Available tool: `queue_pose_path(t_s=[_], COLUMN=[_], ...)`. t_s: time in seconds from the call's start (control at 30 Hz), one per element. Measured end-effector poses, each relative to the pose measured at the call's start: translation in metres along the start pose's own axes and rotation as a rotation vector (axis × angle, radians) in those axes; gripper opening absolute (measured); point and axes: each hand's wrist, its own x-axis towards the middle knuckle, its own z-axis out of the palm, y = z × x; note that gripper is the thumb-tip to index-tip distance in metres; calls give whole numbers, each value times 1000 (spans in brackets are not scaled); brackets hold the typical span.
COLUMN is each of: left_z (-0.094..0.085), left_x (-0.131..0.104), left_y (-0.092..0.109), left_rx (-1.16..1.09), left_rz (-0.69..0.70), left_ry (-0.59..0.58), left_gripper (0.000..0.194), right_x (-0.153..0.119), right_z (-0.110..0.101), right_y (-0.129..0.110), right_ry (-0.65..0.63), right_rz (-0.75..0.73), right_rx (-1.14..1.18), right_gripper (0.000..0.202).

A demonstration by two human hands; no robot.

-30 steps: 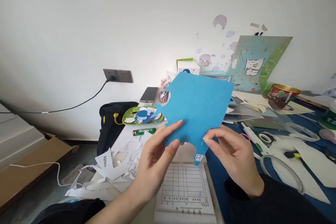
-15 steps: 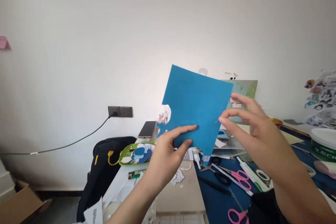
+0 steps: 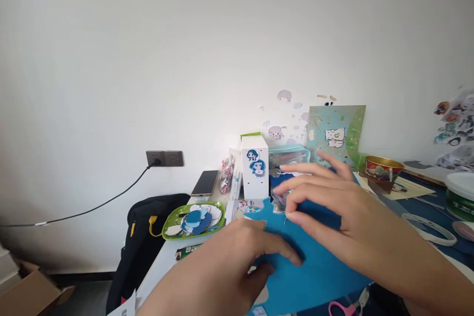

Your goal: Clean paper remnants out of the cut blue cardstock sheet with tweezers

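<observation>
A blue paper sheet (image 3: 296, 281) with notches cut into its edge lies tilted low in front of me. My left hand (image 3: 248, 261) has hold of it, index finger and thumb against its surface near the cut-outs. Over the sheet's upper part, my right hand (image 3: 329, 202) pinches a tiny thin sliver (image 3: 285, 220) between thumb and index finger; its exact kind is too small to tell. The other right fingers are spread. Pink-handled scissors (image 3: 344, 308) show partly below the sheet's lower edge.
A green tray (image 3: 168, 229) of paper cut-outs stands left, near a phone (image 3: 205, 182). Behind the hands are a white box (image 3: 255, 185) with stickers and a clear pouch (image 3: 289, 155). Right are a red-and-gold bowl (image 3: 383, 170), a tape roll (image 3: 429, 232) and a white-lidded tub (image 3: 462, 197).
The blue sheet has come down from upright and turned, its notched edge now at the top. My right hand has moved left and down with the sliver still pinched.
</observation>
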Motion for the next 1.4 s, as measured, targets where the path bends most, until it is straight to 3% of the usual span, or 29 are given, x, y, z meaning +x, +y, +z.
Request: queue_pose_path(t_s=[0.13,0.23,0.33,0.43,0.53,0.77,0.9,1.03,1.23,1.3,1.4], left_z=[2,2,-4,-13,-17,-10,-14,-16,-8,-6,-6], left_x=[-3,-4,-4,-2,-1,-1,-1,1,6,5,4], left_y=[0,-7,-11,-10,-7,-9,-12,-15,-17,-17,-14], left_rx=[1,-98,-181,-279,-408,-526,-486,-450,-443,-379,-333], left_rz=[-16,-36,-115,-209,-237,-289,-355,-377,-300,-292,-311], left_ry=[22,107,266,392,471,501,543,624,841,877,837], left_gripper=[41,38,21,6,8,11,13,19,44,30,14], right_x=[3,5,8,9,10,10,8,5,8,11,16], right_z=[3,5,5,5,7,10,7,9,21,26,33], right_y=[4,6,6,4,2,-11,-6,3,-3,-5,-5], right_ry=[-154,-117,-54,-32,-44,-98,0,89,-51,-81,-81], right_rz=[17,131,224,246,210,214,329,358,370,381,389], right_rx=[140,218,269,301,325,403,501,712,1283,1391,1407], right_gripper=[13,16,15,15,16,15,17,17,25,24,22])
